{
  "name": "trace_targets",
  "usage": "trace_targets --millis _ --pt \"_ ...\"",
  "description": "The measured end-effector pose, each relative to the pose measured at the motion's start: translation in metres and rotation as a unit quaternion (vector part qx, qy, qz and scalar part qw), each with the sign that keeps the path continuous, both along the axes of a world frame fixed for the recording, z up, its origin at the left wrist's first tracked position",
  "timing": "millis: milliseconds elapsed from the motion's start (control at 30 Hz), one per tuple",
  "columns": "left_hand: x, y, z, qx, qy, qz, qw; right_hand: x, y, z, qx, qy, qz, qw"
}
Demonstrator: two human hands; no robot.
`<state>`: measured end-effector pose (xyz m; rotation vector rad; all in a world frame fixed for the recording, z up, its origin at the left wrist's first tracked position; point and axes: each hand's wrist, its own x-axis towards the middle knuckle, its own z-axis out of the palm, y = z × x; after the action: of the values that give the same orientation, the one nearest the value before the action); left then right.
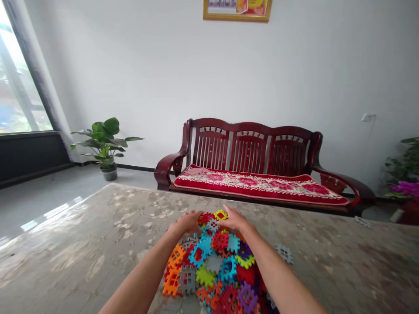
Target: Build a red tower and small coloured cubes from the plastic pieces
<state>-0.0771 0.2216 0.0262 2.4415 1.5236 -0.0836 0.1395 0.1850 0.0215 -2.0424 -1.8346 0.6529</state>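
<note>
A heap of colourful interlocking plastic pieces (214,264) with toothed edges lies on the table in front of me. Some are flat squares and others have window-like holes. At the heap's far left edge is my left hand (189,223), fingers curved and apart, touching or just beside the pieces. My right hand (236,219) is at the far right edge, thumb and fingers spread. Between the hands are a yellow-green ring-shaped piece (221,215), a grey piece (213,225) and red pieces (206,217). Neither hand visibly grips a piece; the outer fingertips are partly hidden.
The table (108,244) has a patterned grey-brown cover. A loose grey piece (284,253) lies right of my right forearm, another grey piece (362,221) near the far right edge. Beyond stand a dark red wooden bench (248,148) and a potted plant (108,141).
</note>
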Motion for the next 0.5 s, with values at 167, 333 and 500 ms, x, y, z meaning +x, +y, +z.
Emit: trace_targets --millis 167,333,500 --pt "-0.009 0.007 -0.008 0.021 -0.031 -0.034 0.999 -0.018 0.004 0.004 -0.005 -0.015 -0.027 1.000" --pt "-0.023 -0.003 -0.016 0.047 -0.074 -0.037 0.995 -0.018 0.004 -0.002 -0.008 0.059 -0.052 0.997" --pt "-0.040 -0.020 -0.017 0.075 -0.159 -0.021 0.984 -0.033 -0.003 -0.008 0.007 0.225 -0.046 0.973"
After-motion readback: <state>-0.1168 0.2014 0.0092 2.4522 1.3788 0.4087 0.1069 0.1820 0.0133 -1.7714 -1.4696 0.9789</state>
